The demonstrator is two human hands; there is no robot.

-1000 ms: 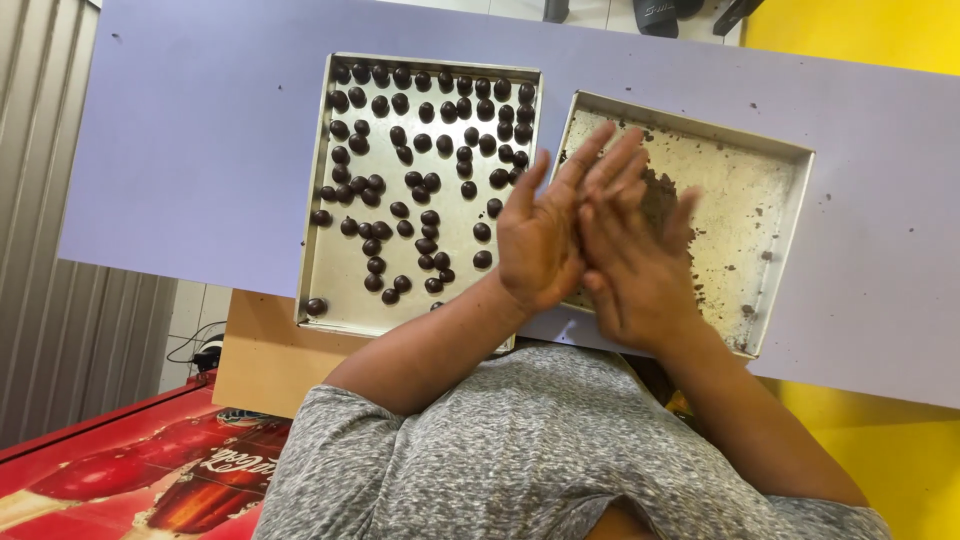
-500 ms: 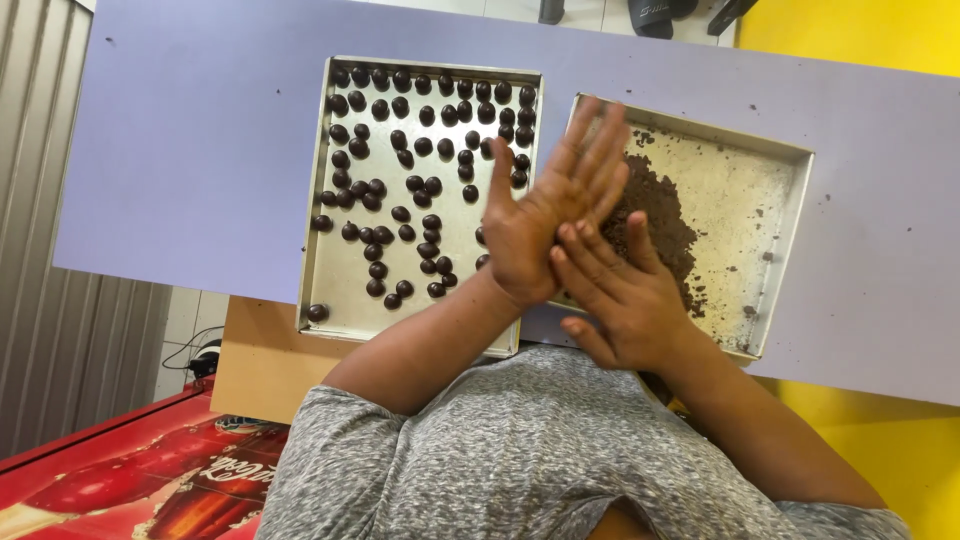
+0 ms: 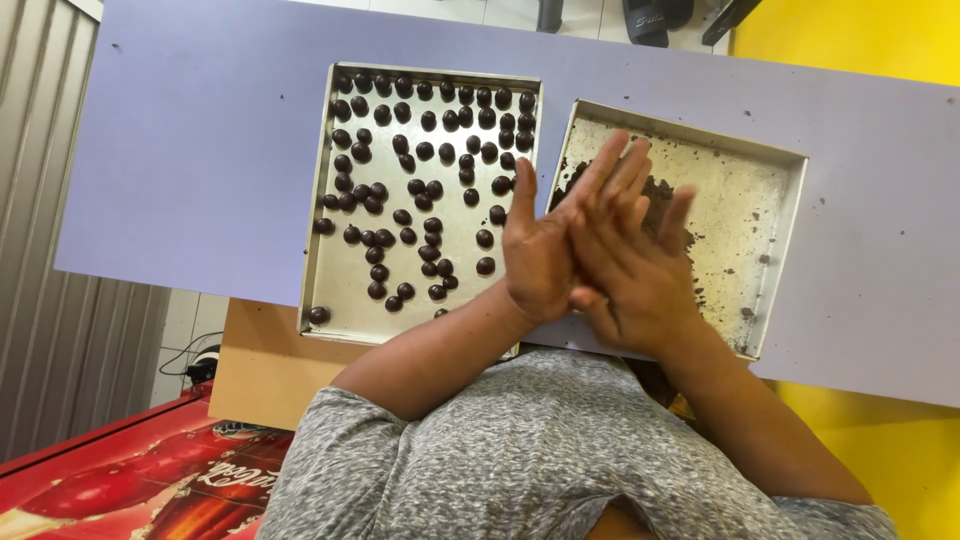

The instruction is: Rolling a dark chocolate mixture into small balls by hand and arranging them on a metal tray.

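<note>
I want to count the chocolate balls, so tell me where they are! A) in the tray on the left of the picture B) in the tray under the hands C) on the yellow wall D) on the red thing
A: the dark round balls sit in the metal tray on the picture's left, while the other tray holds only dark crumbs.

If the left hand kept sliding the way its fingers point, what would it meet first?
The left hand, pressed palm to palm against the right hand, points up-right over the crumb-strewn tray. It would likely meet that tray's dark crumb pile first; height above it is unclear.
</note>
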